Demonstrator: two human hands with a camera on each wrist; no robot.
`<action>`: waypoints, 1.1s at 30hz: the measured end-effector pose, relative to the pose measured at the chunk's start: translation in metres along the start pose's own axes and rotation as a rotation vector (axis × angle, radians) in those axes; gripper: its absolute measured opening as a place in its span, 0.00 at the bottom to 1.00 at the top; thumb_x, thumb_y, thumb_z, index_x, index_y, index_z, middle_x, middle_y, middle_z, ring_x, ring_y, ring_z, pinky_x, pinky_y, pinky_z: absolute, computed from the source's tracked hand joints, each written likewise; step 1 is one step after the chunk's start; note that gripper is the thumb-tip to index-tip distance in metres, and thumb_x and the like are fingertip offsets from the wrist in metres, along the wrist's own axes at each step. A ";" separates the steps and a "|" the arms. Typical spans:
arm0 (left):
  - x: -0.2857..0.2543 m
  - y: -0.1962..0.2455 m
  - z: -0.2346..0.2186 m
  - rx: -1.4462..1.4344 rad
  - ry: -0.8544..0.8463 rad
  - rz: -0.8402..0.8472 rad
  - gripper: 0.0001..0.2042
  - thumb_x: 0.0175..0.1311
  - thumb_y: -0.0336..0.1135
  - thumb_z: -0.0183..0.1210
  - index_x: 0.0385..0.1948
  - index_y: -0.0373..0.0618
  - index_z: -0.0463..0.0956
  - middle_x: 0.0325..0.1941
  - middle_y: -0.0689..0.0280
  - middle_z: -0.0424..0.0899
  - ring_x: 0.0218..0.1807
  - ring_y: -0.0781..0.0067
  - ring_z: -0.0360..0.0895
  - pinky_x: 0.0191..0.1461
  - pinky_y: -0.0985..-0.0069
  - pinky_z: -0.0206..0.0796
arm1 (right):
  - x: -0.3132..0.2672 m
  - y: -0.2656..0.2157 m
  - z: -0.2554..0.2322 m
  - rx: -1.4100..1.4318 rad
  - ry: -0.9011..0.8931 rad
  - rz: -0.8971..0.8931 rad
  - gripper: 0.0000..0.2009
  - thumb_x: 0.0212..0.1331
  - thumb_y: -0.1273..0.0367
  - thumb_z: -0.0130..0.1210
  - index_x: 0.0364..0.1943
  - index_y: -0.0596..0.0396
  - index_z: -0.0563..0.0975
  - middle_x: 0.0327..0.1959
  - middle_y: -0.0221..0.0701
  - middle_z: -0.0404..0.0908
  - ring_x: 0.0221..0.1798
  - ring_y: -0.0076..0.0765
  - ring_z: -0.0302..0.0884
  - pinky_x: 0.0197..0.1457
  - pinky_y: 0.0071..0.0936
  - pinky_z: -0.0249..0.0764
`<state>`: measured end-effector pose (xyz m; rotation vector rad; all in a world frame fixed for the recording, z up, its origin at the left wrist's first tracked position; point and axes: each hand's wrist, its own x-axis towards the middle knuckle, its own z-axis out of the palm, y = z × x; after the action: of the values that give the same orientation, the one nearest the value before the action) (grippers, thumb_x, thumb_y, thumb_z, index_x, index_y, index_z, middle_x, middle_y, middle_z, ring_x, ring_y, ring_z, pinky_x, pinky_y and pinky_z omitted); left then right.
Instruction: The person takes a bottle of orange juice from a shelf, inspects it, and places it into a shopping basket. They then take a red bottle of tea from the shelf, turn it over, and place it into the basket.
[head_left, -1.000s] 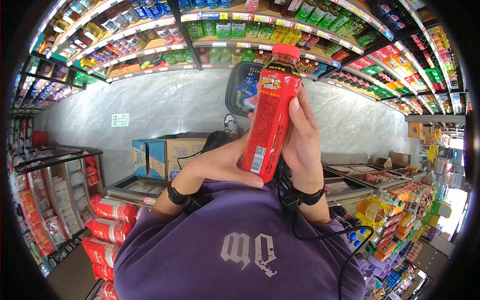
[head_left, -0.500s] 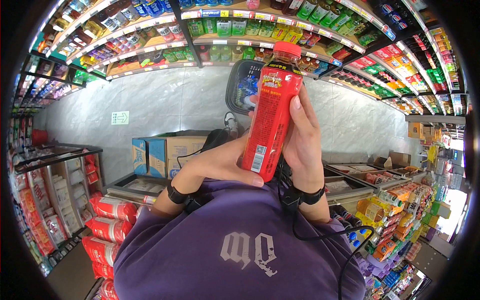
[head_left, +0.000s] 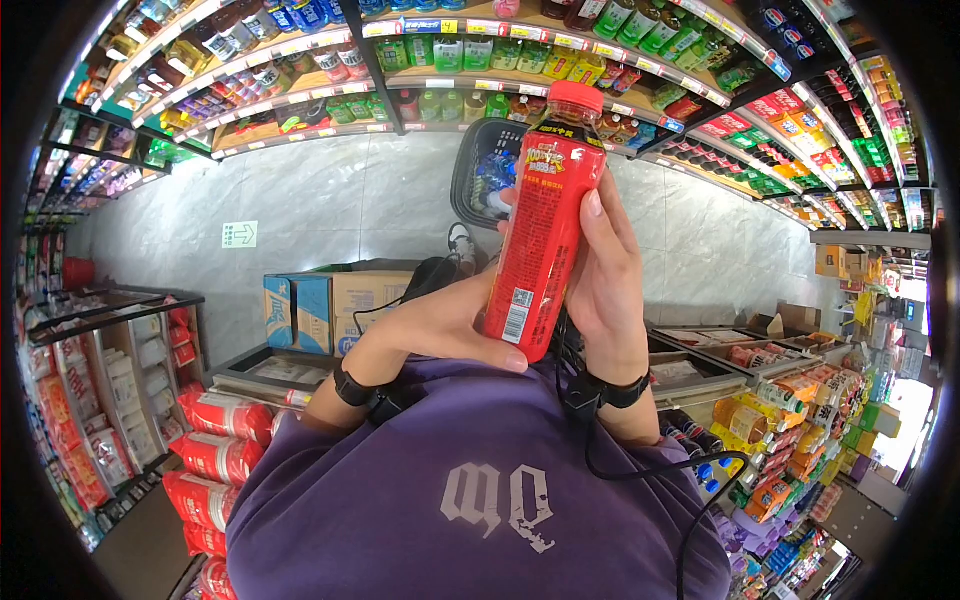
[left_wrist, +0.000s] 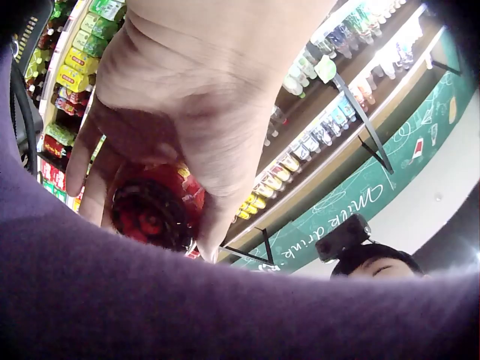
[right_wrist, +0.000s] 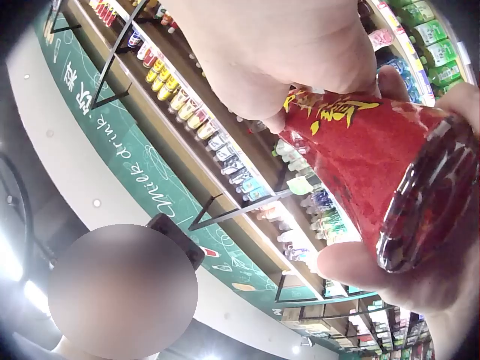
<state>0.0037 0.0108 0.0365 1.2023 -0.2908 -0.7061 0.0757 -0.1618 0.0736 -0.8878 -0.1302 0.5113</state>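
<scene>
A red drink bottle [head_left: 540, 240] with a red cap, yellow lettering and a barcode near its base is held tilted in front of the chest. My left hand [head_left: 435, 325] grips the lower part, its thumb lying across the front by the barcode. My right hand [head_left: 608, 275] holds the upper right side, thumb along the edge and other fingers behind. In the left wrist view the dark bottle base [left_wrist: 154, 217] shows between the left thumb and fingers. The right wrist view shows the red label [right_wrist: 360, 150] with both hands around the bottle.
A dark shopping basket [head_left: 470, 185] with blue-capped bottles inside stands on the grey tiled floor [head_left: 330, 200]. Cardboard boxes [head_left: 365, 305] sit left of the legs. Drink shelves [head_left: 460, 85] curve across the back. Red packages [head_left: 215, 458] are stacked at the left, bottles [head_left: 740, 420] at the right.
Both hands keep their hold on the bottle. Nothing else has visibly moved beyond a very slight shift of the bottle.
</scene>
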 end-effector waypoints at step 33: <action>0.003 -0.002 -0.018 0.290 0.438 0.082 0.42 0.55 0.42 0.74 0.70 0.38 0.62 0.59 0.56 0.81 0.61 0.63 0.79 0.65 0.68 0.67 | 0.013 0.011 -0.063 0.001 -0.040 0.297 0.27 0.74 0.58 0.52 0.73 0.48 0.63 0.68 0.33 0.73 0.65 0.37 0.75 0.64 0.44 0.73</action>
<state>0.0157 0.0218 0.0281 1.5756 -0.0748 -0.3203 0.1034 -0.1945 0.0237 -0.9007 -0.0337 0.8059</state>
